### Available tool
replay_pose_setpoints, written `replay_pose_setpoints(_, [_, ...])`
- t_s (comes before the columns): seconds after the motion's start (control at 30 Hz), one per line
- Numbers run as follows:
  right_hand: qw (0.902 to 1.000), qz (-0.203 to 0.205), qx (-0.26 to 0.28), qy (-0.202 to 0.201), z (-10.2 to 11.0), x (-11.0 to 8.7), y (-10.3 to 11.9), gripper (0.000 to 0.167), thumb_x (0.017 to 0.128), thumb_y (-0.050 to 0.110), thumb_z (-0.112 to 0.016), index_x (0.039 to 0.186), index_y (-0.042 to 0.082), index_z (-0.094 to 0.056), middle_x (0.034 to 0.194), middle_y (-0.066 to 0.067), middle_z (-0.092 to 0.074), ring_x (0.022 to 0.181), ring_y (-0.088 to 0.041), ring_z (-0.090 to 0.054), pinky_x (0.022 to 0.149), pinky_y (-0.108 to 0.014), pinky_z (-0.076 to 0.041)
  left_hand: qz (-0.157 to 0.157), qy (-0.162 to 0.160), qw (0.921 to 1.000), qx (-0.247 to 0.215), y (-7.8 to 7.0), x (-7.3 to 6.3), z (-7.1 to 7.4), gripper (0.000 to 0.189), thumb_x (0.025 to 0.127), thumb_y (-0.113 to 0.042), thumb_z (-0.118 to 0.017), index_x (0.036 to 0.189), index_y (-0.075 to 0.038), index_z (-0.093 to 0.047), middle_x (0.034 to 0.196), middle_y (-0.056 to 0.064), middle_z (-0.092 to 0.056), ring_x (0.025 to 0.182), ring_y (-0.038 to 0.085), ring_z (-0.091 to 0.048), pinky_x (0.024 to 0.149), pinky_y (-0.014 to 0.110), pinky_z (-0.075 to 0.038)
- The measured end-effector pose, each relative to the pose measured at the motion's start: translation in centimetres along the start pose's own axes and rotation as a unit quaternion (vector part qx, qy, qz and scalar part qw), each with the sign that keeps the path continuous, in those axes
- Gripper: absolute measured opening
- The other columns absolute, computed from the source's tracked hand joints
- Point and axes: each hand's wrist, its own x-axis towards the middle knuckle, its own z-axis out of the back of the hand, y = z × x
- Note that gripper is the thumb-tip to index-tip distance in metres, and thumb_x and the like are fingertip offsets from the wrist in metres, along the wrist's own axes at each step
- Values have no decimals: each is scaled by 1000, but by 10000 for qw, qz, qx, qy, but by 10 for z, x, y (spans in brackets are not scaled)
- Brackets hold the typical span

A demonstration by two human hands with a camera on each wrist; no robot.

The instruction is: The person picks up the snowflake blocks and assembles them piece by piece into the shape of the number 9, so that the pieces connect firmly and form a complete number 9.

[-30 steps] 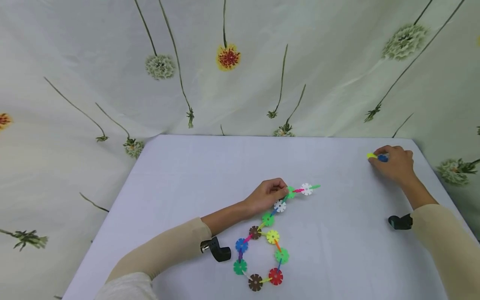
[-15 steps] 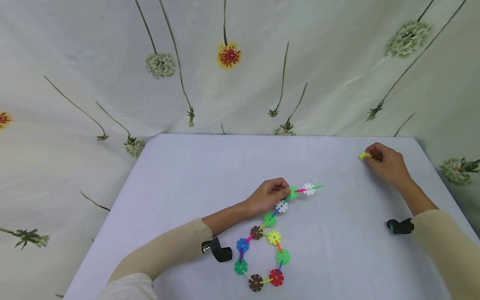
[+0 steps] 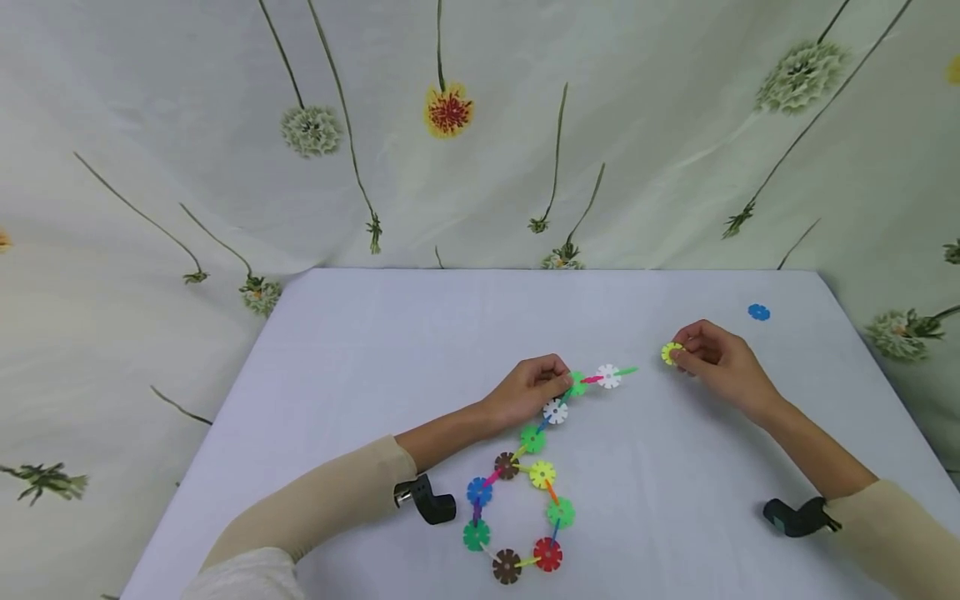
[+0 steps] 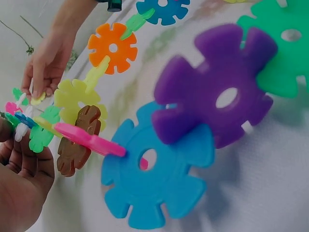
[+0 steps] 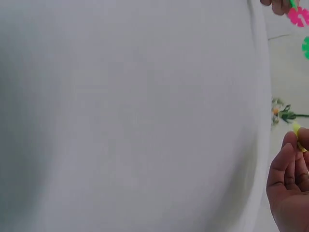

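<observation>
A chain of interlocking plastic snowflake discs forms a closed loop with a tail running up and right. My left hand (image 3: 528,389) pinches the green disc (image 3: 577,383) in that tail. Beyond it come a pink disc (image 3: 592,380), a white disc (image 3: 608,377) and a green end disc (image 3: 627,371) seen edge-on. My right hand (image 3: 720,367) pinches a loose yellow disc (image 3: 671,353) between thumb and fingers, a short way right of the tail's end. In the left wrist view, a blue disc (image 4: 145,193) and a purple disc (image 4: 222,87) loom close to the camera.
A single blue disc (image 3: 759,312) lies flat near the table's far right corner. The white-covered table (image 3: 390,333) meets a flower-patterned cloth (image 3: 495,183) at its back edge. Dark wrist cameras stick out from both sleeves, the left one (image 3: 431,500) beside the loop.
My right hand has moved left and nearer with the yellow disc, leaving the blue disc on the table. My left hand keeps its pinch on the chain.
</observation>
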Motion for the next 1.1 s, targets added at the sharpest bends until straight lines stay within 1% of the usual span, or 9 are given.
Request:
replay_pose_setpoints(0.1, [9989,76,393,233,-8,-8,13,25,105,18,-71,123,2,-64,98,5,-71,87,-14,-73,77,-21,-60,2,-37,10000,47,1,-1,1,20,113,-21,-55,114,-4,-65,92,-1,-60,83,9,-53,80,20,-45])
replay_pose_setpoints(0.23, [9964,69,712,445,-16,-12,28,26,105,18,-71,124,2,-66,100,5,-73,90,-17,-75,80,-22,-61,24,-61,10000,43,2,-2,1,19,113,-20,-55,114,-4,-65,93,-2,-60,84,10,-53,81,21,-45])
replay_pose_setpoints(0.4, [9915,9,1126,647,-24,-16,37,26,105,16,-71,124,-1,-67,99,4,-74,90,-21,-76,81,-24,-62,28,10,10000,-7,2,-4,0,20,113,-21,-55,115,-3,-64,94,-1,-61,85,10,-54,82,21,-45])
replay_pose_setpoints(0.5, [9889,9,1279,756,-27,-17,40,26,105,16,-71,123,-2,-67,98,4,-74,89,-20,-75,81,-25,-63,8,-7,10000,-24,0,-4,0,20,113,-20,-54,115,-3,-64,94,0,-61,85,10,-54,82,21,-46])
replay_pose_setpoints(0.63, [9878,-49,1355,767,-29,-17,43,26,104,15,-72,122,-3,-68,96,5,-74,86,-18,-75,81,-25,-62,47,-12,10000,-48,1,-4,-1,20,113,-20,-55,115,-3,-65,94,0,-60,84,10,-53,80,20,-45])
replay_pose_setpoints(0.87, [9873,-222,1462,586,-33,-16,46,28,104,15,-72,120,-8,-66,97,9,-77,82,-11,-75,78,-22,-61,57,-9,10000,-76,1,-5,-2,20,112,-20,-56,114,-3,-66,91,-2,-59,80,9,-52,77,19,-44])
replay_pose_setpoints(0.97, [9871,-274,1490,523,-36,-14,47,28,104,14,-72,119,-8,-65,97,10,-78,81,-11,-75,77,-22,-61,60,-26,10000,-57,2,-7,-3,19,112,-19,-56,114,-3,-66,91,-2,-60,79,8,-51,77,19,-44])
replay_pose_setpoints(1.1, [9860,-380,1506,600,-39,-14,47,28,103,14,-73,118,-9,-66,95,9,-78,79,-12,-75,76,-23,-60,65,-105,9999,37,3,-8,-3,18,112,-18,-56,113,-3,-67,91,-2,-60,79,8,-51,77,19,-44])
